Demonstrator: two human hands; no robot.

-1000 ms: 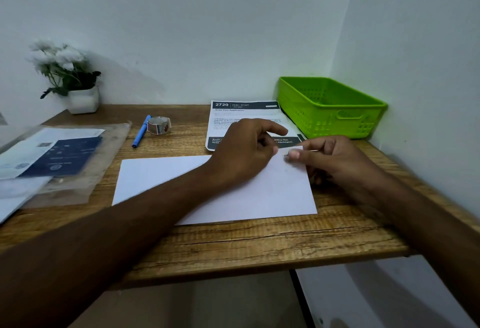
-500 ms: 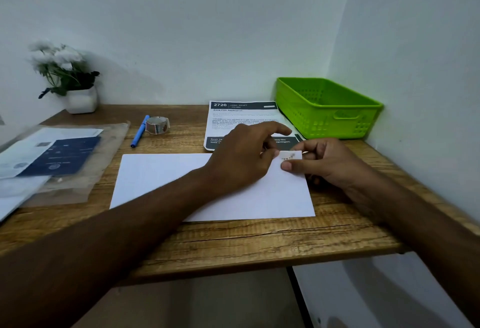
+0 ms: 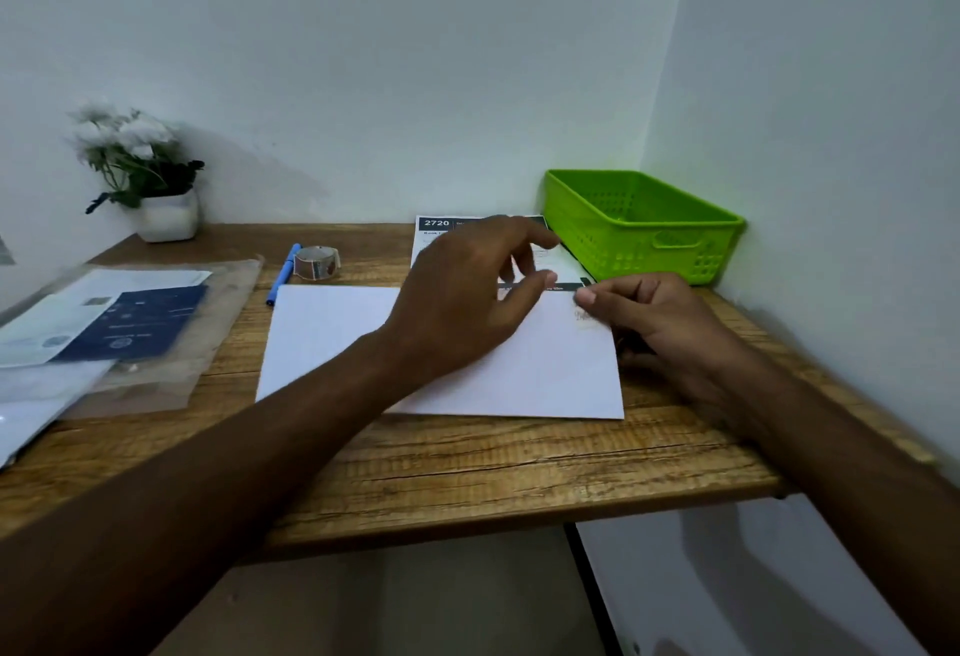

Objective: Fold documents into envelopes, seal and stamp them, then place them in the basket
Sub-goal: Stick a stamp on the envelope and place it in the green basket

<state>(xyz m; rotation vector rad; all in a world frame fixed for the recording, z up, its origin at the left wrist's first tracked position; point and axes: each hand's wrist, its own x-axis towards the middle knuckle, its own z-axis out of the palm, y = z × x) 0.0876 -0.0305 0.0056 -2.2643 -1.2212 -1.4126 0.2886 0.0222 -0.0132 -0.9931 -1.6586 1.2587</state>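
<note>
Thumb and forefinger of my right hand pinch down on the small stamp at the far right corner of the white envelope; the other fingers curl beside its edge. Over the envelope's far edge my left hand hovers, fingers spread and loose, holding nothing, though blur hides the tips.

That envelope lies flat in the middle of the desk. It looks light, thin and bendy, apt to skate on the wood. I'd pin it with a flat palm while rubbing the stamp down, then lift it by a long edge.

Beyond it lies a printed document, with the green basket just to its right in the corner. To the left sit a pen and a roll.
</note>
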